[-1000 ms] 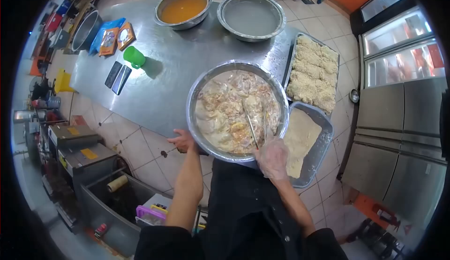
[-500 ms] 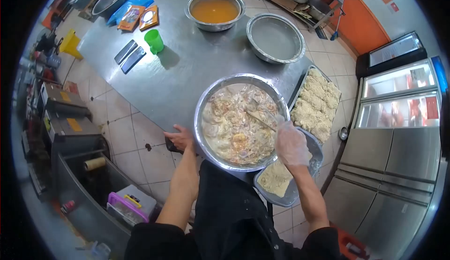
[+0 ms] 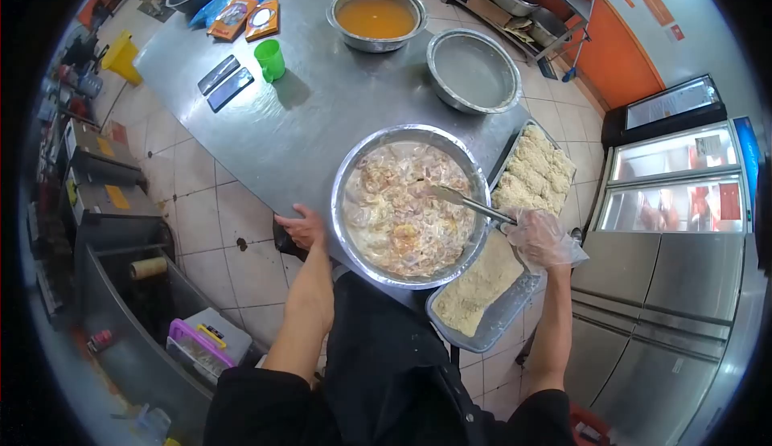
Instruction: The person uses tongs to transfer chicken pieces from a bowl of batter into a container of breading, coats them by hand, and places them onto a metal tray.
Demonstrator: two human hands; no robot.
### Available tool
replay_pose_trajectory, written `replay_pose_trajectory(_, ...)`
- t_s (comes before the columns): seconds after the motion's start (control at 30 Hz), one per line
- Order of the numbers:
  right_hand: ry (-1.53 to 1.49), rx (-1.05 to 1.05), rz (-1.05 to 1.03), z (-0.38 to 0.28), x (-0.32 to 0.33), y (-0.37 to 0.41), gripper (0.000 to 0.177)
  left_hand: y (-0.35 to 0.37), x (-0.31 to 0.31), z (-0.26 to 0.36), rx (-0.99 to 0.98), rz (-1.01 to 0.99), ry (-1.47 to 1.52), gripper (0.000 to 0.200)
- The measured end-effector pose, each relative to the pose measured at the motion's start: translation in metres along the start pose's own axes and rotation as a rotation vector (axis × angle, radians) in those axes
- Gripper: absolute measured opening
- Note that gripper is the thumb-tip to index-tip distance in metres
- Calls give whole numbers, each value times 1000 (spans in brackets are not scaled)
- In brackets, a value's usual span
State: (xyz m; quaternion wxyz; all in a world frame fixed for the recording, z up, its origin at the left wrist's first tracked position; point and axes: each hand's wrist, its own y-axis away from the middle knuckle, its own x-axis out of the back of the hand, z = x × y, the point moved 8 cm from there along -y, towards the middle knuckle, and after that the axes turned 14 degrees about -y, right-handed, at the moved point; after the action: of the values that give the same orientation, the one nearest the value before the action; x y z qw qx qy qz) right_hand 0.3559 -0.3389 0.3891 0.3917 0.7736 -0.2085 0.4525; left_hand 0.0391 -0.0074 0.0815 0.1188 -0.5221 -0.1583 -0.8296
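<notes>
Clasped in the grip of your right hand (image 3: pixel 543 238), under a clear plastic glove, metal tongs (image 3: pixel 470 205) reach across the 3 o'clock rim of a large metal bowl (image 3: pixel 341 235). Their far end is over a pale, wet mixture (image 3: pixel 402 225) streaked with orange; whether the tips hold any of it, you cannot tell. Your bare left hand (image 3: pixel 304 227) is open, fingers spread, just beside the bowl between 8 and 9 o'clock, near the edge of the steel bench (image 3: pixel 322 108).

Around the bowl, between 2 and 3 o'clock, a tray (image 3: pixel 508 155) bears crumb-coated pieces (image 3: pixel 535 174) in a heap. Near 5 o'clock, a gray tub (image 3: pixel 515 305) holds pale crumbs (image 3: pixel 474 289), partly beneath your right hand. Farther up the bench, a metal basin (image 3: pixel 473 70) of cloudy liquid sits at 1 o'clock, and a pan (image 3: pixel 376 18) of orange liquid stands just short of 12.

Toward 10 o'clock, two phones (image 3: pixel 219 74) (image 3: pixel 231 90) lie side by side near a green cup (image 3: pixel 271 60). Beyond the cup are two orange packets (image 3: pixel 233 18) (image 3: pixel 263 20) and a blue bag (image 3: pixel 217 8).
</notes>
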Motion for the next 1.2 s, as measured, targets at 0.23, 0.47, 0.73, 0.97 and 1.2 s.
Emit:
replay_pose_trajectory(0.23, -8, -102, -102, -13, 33, 15, 33, -4, -8, -6, 40, -61, -90, 73)
replay_pose_trajectory(0.47, 108, 57, 238, -31, 108, 59, 33, -3, -4, 4, 3, -22, -7, 74)
replay_pose_trajectory(0.73, 274, 385, 267, -80, 26, 83, 24, -3, -11, -5, 43, -113, -67, 74)
replay_pose_trajectory(0.97, 220, 289, 222, -59, -18, 66, 26, 2, 0, -4, 21, -71, -38, 75)
replay_pose_trajectory(1.2, -20, -99, 37, -11, -19, -30, 26, 1, -3, 0, -61, 83, -40, 75)
